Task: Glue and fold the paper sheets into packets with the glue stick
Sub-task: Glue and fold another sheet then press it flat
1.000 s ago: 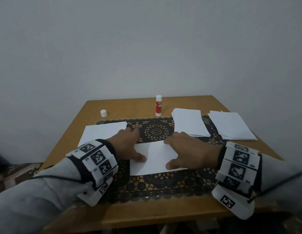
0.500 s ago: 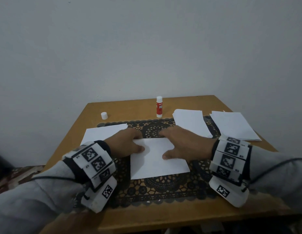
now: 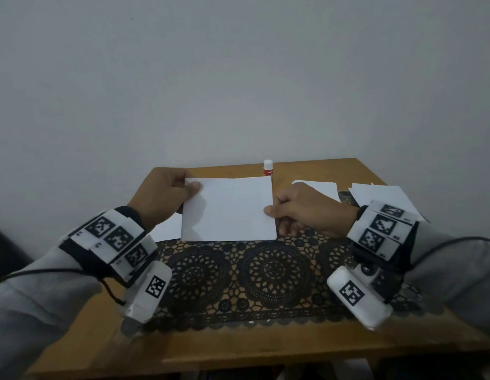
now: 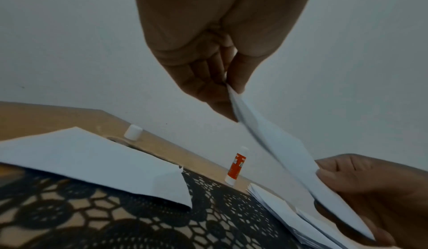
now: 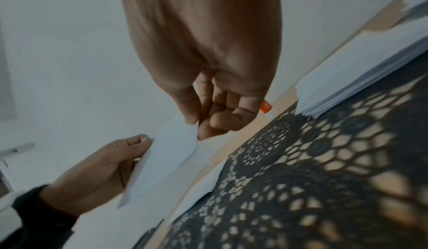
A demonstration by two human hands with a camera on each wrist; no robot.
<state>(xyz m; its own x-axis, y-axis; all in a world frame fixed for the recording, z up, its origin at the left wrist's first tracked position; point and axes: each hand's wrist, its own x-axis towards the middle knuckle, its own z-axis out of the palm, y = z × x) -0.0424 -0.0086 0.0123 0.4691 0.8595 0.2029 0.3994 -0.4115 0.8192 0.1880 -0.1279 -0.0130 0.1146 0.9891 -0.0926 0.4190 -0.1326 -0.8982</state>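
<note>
A folded white paper sheet (image 3: pixel 230 209) is held up above the black lace mat (image 3: pixel 265 272), its face turned toward me. My left hand (image 3: pixel 167 193) pinches its upper left corner between thumb and fingers (image 4: pixel 234 86). My right hand (image 3: pixel 301 212) pinches its right edge low down, thumb on the front (image 5: pixel 197 123). The glue stick (image 3: pixel 268 168) stands upright at the table's back, red label and white end, partly behind the sheet; it also shows in the left wrist view (image 4: pixel 236 166). Its white cap (image 4: pixel 133 132) lies apart on the wood at the back left.
Two stacks of white sheets lie at the right, one (image 3: pixel 320 187) behind my right hand, one (image 3: pixel 381 198) further right. A single sheet (image 4: pixel 92 163) lies on the mat's left part. The wooden table (image 3: pixel 265 346) ends close to the wall.
The sheet lay flat on the mat with both hands pressing on it. Now both hands have lifted it off the mat and hold it up by its edges.
</note>
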